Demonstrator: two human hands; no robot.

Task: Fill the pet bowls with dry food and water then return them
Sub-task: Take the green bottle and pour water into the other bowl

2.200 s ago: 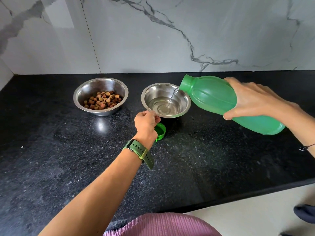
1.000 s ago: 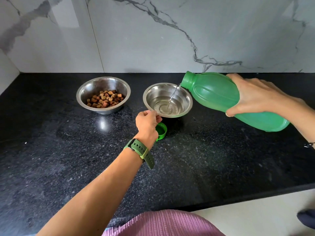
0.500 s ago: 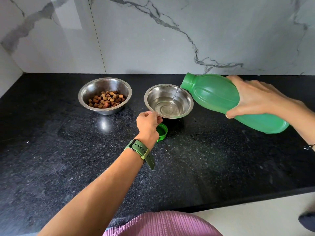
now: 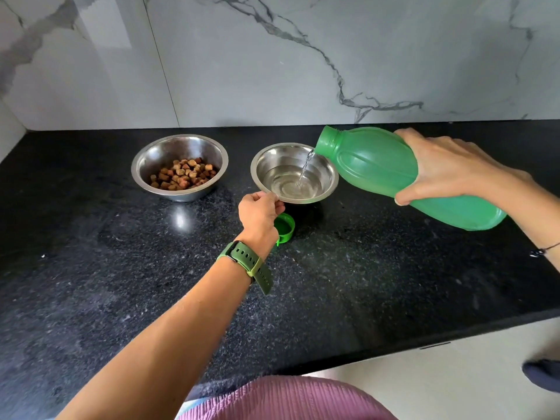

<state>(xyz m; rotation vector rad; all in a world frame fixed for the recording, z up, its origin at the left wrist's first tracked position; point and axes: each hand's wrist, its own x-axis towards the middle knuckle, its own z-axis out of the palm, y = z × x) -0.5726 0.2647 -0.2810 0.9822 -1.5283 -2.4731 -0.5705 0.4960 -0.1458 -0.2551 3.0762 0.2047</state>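
Two steel bowls stand on the black counter [image 4: 121, 298]. The left bowl [image 4: 145, 165] holds brown dry food [image 4: 183, 174]. The right bowl [image 4: 266, 165] has shallow water in its bottom. My right hand [image 4: 448, 168] grips a green plastic bottle [image 4: 372, 165], tilted with its open mouth over the right bowl's rim, and a thin stream of water [image 4: 304, 169] falls into it. My left hand [image 4: 257, 213] pinches the near rim of the right bowl. The bottle's green cap [image 4: 286, 227] lies on the counter right behind that hand.
A marble wall [image 4: 272, 71] backs the counter. The counter's front edge runs along the lower right, with pale floor [image 4: 439, 383] and a dark shoe [image 4: 542, 374] below it. My left wrist wears a green watch strap [image 4: 248, 262].
Water keeps pouring and the level in the right bowl has risen a little. Both hands hold the same places; only the view has shifted slightly.
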